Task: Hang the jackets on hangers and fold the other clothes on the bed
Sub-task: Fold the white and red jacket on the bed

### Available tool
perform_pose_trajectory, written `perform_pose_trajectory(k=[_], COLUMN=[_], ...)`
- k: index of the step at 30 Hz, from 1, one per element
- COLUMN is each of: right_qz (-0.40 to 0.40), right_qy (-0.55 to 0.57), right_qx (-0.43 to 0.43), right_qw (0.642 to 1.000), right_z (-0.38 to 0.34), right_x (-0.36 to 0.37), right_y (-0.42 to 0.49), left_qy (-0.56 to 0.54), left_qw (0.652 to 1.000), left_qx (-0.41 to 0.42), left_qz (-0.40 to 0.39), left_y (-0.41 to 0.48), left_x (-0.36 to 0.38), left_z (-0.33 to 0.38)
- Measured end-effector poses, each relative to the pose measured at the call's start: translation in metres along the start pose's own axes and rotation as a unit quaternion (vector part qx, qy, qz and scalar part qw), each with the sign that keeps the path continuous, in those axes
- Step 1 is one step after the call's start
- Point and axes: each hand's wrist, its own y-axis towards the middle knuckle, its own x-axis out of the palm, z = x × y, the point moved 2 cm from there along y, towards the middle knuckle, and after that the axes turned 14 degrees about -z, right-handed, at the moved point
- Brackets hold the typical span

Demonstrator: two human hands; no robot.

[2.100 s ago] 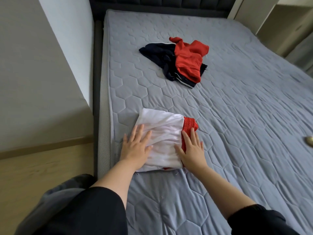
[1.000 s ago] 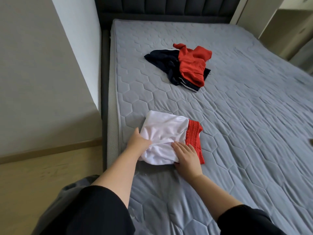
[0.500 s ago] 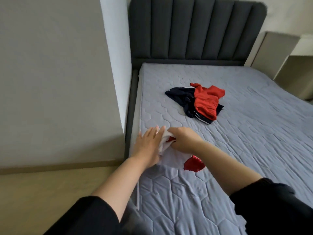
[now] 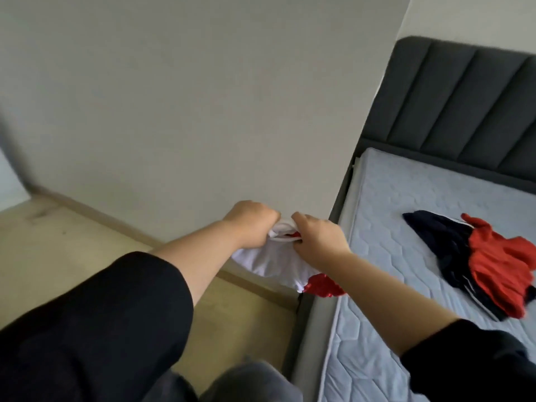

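White-and-red garment (image 4: 269, 262) in left hand (image 4: 249, 224) and right hand (image 4: 316, 239) by the edge of the bed (image 4: 391, 204), navy-and-red heap (image 4: 493, 256) on it.

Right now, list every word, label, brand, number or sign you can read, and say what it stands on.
None can be read. The white garment with red trim, gripped by the left hand and right hand, the navy-and-red heap of clothes, the grey quilted mattress and the dark padded headboard show no lettering.

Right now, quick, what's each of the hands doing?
Left hand: closed, gripping the white and red garment.
Right hand: closed, gripping the same garment.
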Motion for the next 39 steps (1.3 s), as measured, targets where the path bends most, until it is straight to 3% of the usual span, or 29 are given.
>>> perform_pose_trajectory(k=[11, 15, 19, 24, 30, 33, 39], right_qz=[-0.082, -0.091, -0.086, -0.085, -0.161, -0.191, -0.071], right_qy=[0.015, 0.037, 0.076, 0.151, 0.263, 0.219, 0.112], right_qx=[-0.098, -0.137, -0.164, -0.244, -0.375, -0.421, -0.506], right_qw=[0.992, 0.986, 0.98, 0.954, 0.874, 0.859, 0.852], right_z=[-0.118, -0.175, -0.229, -0.311, -0.442, -0.527, -0.716], right_x=[0.036, -0.02, -0.12, -0.28, -0.415, -0.441, -0.499], right_y=[0.273, 0.318, 0.344, 0.346, 0.301, 0.277, 0.223], left_qy=[-0.067, -0.062, -0.053, -0.092, -0.118, -0.109, -0.096], left_qw=[0.989, 0.982, 0.977, 0.959, 0.925, 0.907, 0.86], left_qx=[-0.119, -0.156, -0.188, -0.257, -0.356, -0.402, -0.5], left_qz=[-0.061, -0.081, -0.086, -0.072, -0.062, -0.055, -0.03], left_y=[0.079, 0.052, 0.006, -0.099, -0.274, -0.367, -0.559], left_x=[0.073, 0.031, -0.062, -0.198, -0.301, -0.312, -0.315], left_z=[-0.25, -0.327, -0.394, -0.474, -0.552, -0.577, -0.623])
